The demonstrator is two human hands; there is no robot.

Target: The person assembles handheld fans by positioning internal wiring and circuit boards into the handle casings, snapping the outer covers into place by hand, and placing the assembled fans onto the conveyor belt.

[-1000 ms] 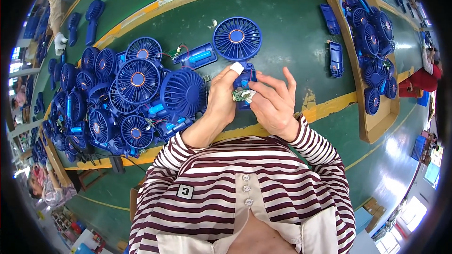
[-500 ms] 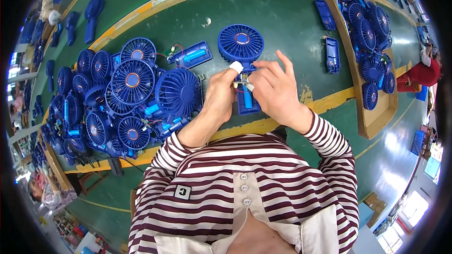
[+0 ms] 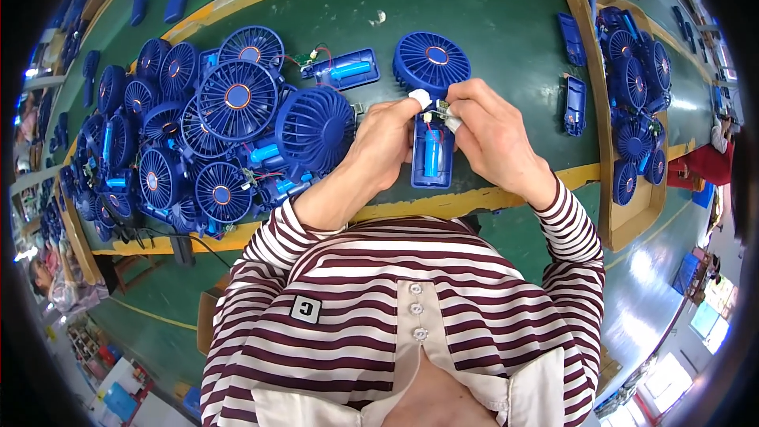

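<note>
A blue handheld fan lies in front of me, its round head [image 3: 432, 63] pointing away. Its open handle shell [image 3: 432, 178] lies towards me, with a light-blue battery [image 3: 432, 152] and thin red wires inside. My left hand [image 3: 385, 142] is closed at the fan's neck, its thumb in a white finger cover and its other fingers partly hidden. Pinched in my right hand [image 3: 494, 134] is a small circuit board [image 3: 436, 113], tilted up at the top of the handle. A white cover shows on a right fingertip too.
On the left, a heap of blue fans [image 3: 237, 99] reaches close to my left forearm. An open handle shell with a battery [image 3: 348, 69] lies beyond it. To the right stand two loose shells [image 3: 575, 107] and a cardboard tray [image 3: 605, 190] of fans. The green table [image 3: 490, 20] has a yellow edge.
The circuit board has gone from lying flat over the handle to tilted up between my fingers, uncovering more of the battery. The view has shifted slightly, and both hands stay at the fan.
</note>
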